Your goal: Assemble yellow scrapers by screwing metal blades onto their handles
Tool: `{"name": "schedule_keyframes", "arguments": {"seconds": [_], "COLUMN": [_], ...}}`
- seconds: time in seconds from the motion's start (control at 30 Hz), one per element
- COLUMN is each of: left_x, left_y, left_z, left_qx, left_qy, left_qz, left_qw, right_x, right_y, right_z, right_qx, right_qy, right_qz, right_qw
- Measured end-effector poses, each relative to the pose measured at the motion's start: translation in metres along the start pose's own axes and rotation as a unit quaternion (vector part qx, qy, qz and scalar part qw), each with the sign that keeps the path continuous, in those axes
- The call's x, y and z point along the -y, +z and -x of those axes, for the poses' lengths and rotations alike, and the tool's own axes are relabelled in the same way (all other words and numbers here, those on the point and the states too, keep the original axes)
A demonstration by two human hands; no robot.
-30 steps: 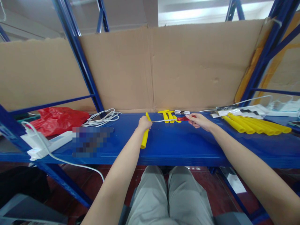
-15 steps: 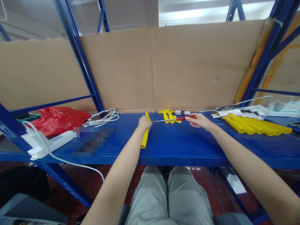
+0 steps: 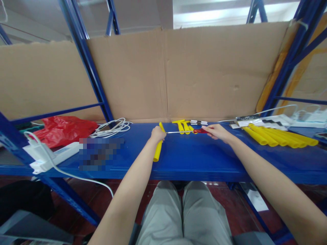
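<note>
My left hand (image 3: pixel 157 134) is closed around a yellow tube (image 3: pixel 157 152) near its far end; the tube's near end points toward me. In my right hand (image 3: pixel 216 131) is the red handle of a screwdriver (image 3: pixel 198 131). Its long metal shaft runs level to the left and reaches the tube at my left fingers, where the tip is hidden. Just behind the shaft lie several yellow T-shaped pieces (image 3: pixel 181 126) on the blue shelf (image 3: pixel 194 156). Black-and-white pens or markers (image 3: pixel 199 122) lie beside them.
Several yellow tubes (image 3: pixel 278 136) lie in a row at the right, near white packages (image 3: pixel 276 119). At the left are a red plastic bag (image 3: pixel 67 131), a coiled white cable (image 3: pixel 114 127) and a white power strip (image 3: pixel 61 153). A cardboard panel (image 3: pixel 204 71) stands behind.
My right hand has turned slightly around the screwdriver handle, with the fingers now nearer its front. My left hand and the yellow tube have hardly moved.
</note>
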State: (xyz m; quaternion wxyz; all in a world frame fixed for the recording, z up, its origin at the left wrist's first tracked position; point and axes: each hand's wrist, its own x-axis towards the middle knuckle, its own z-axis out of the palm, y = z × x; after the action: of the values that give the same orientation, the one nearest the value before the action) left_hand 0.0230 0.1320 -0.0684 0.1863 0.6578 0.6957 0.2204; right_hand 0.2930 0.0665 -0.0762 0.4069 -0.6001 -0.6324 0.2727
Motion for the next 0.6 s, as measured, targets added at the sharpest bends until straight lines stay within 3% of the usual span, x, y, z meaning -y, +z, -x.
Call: {"name": "schedule_keyframes", "arguments": {"seconds": [0.23, 0.4, 0.6], "left_x": [0.0, -0.003, -0.005], "left_y": [-0.003, -0.003, -0.006], "left_z": [0.004, 0.007, 0.011], "left_qx": [0.002, 0.005, 0.009], "left_qy": [-0.006, -0.006, -0.002], "left_qz": [-0.01, -0.011, -0.01], "left_qw": [1.0, 1.0, 1.0], "right_x": [-0.003, 0.001, 0.002], "right_y": [-0.001, 0.0, 0.0], "right_z": [0.002, 0.002, 0.001], "right_qx": [0.036, 0.005, -0.007], "right_qy": [-0.033, -0.046, -0.013], "right_qz": [-0.008, -0.035, -0.034], "right_qw": [0.999, 0.998, 0.999]}}
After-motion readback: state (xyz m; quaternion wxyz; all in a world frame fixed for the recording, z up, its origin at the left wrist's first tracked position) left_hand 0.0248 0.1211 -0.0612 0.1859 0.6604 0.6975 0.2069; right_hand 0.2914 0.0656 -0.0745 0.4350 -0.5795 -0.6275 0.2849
